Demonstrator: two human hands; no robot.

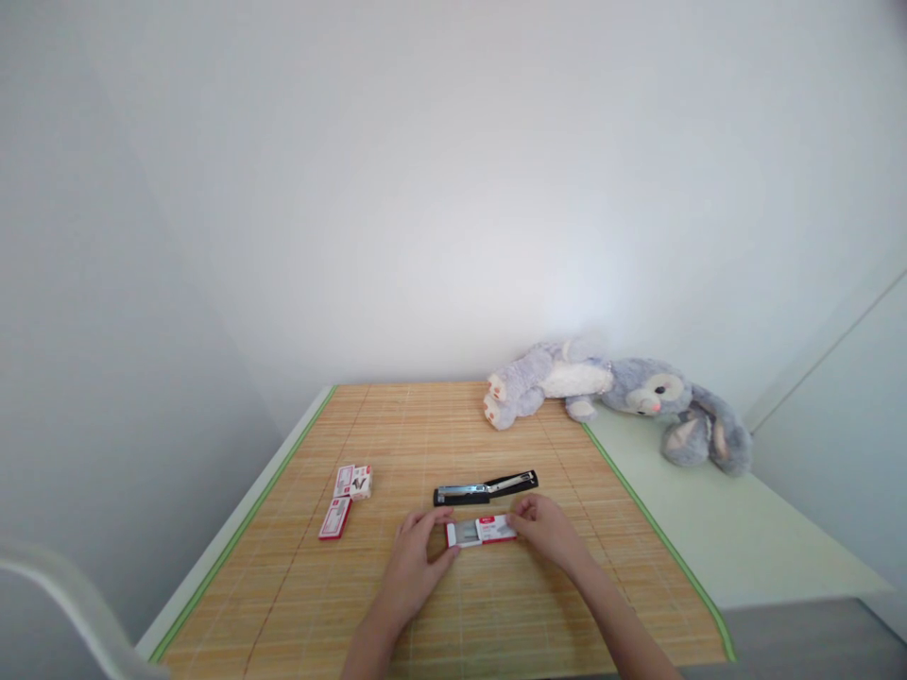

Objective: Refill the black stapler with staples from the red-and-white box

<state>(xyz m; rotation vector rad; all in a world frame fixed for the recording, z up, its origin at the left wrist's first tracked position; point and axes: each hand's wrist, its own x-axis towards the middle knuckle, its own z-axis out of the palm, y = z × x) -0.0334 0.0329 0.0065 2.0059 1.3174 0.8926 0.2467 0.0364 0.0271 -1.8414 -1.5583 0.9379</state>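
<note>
Bamboo mat — left hand, right hand pinching ends of staple box.

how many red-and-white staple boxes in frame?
3. One small red-and-white cardboard box held between left hand and right hand; a second box, opened, left on the woven bamboo mat; a third box just nearer. None look hidden.

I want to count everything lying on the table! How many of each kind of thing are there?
Red-and-white boxes: 3 (held box, upper left box, lower left box)
Black stapler: 1
Plush bunny: 1
Total: 5
</note>
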